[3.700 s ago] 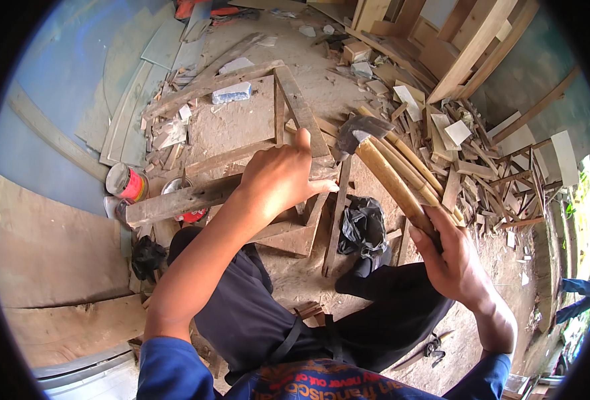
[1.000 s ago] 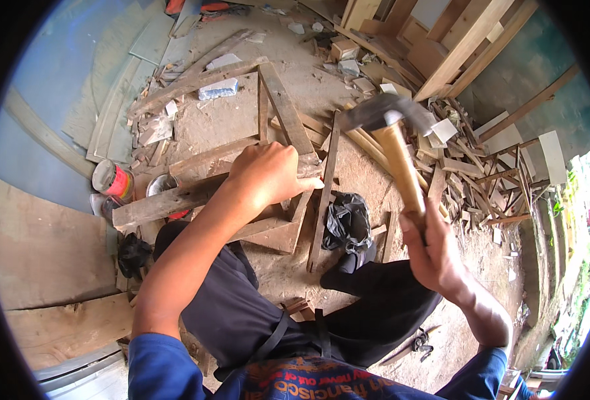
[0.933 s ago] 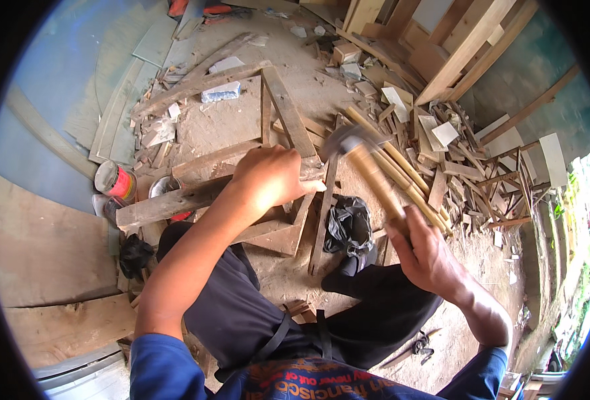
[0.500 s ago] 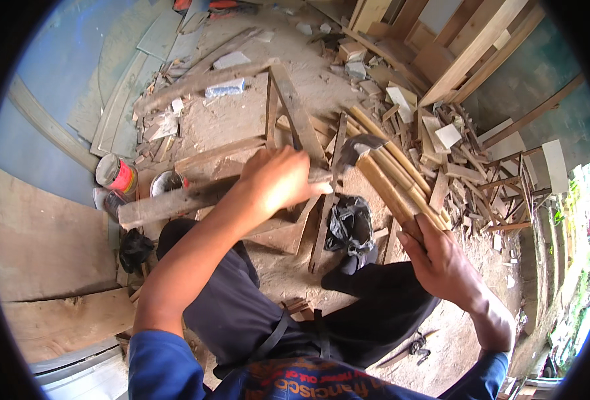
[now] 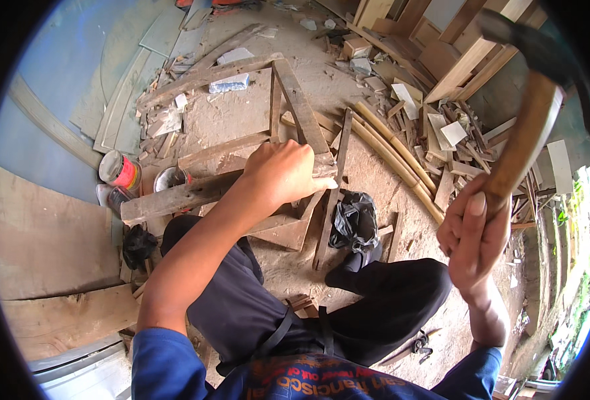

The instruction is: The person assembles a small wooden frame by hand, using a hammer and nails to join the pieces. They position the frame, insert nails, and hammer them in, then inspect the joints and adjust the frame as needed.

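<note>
My left hand is closed over the near rail of a rough wooden frame, close to its right corner. The thumb points right along the rail's end, and the underside of the grip is hidden. Raised at the right, my right hand is wrapped around the wooden handle of a hammer. Its dark metal head is up near the top right, well apart from the frame. A narrow wooden strip passes just right of the frame's corner.
A black plastic bag lies beside my foot. Bamboo poles and a heap of wood offcuts lie to the right. At the left stands a paint can. Boards lean at the far right; a blue-and-white block sits beyond the frame.
My right hand has swung the hammer up and to the right, away from the frame's corner. My left hand keeps its grip on the rail.
</note>
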